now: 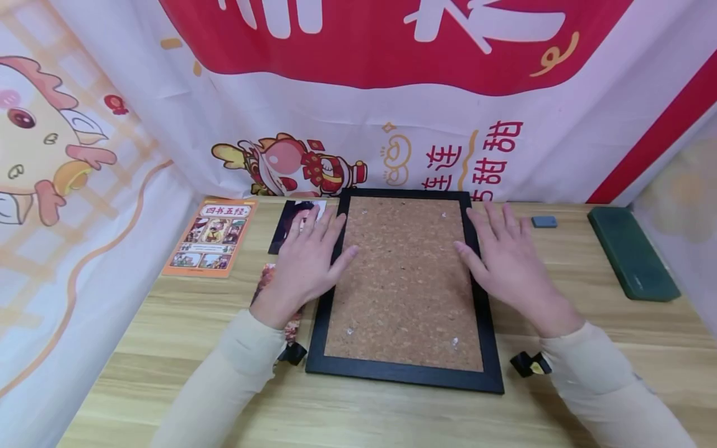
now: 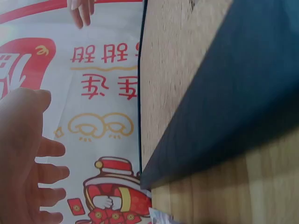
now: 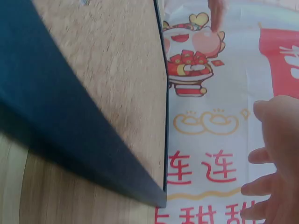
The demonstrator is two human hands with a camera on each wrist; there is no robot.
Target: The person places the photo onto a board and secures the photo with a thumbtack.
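Note:
A black-edged frame (image 1: pixel 404 371) with a cork-like brown panel (image 1: pixel 403 280) lies flat on the wooden table, seen from the head. Small shiny metal bits dot the panel near its corners. Over the frame's left side is my left hand (image 1: pixel 308 255), fingers spread and straight, holding nothing. My right hand (image 1: pixel 506 264) mirrors it over the right side, its fingers also extended. Both wrist views show a gap between each hand (image 2: pixel 21 154) (image 3: pixel 280 158) and the frame (image 2: pixel 224 93) (image 3: pixel 70 107). A dark photo (image 1: pixel 282 231) and a reddish photo (image 1: pixel 292 326) lie partly hidden by the left hand and forearm.
An orange comic-style booklet (image 1: pixel 210 239) lies at the table's left. Behind the right hand sits a small blue-grey block (image 1: pixel 544 221). A dark green case (image 1: pixel 633 255) lies at far right. Printed white cloth (image 1: pixel 370 143) hangs along the table's back edge.

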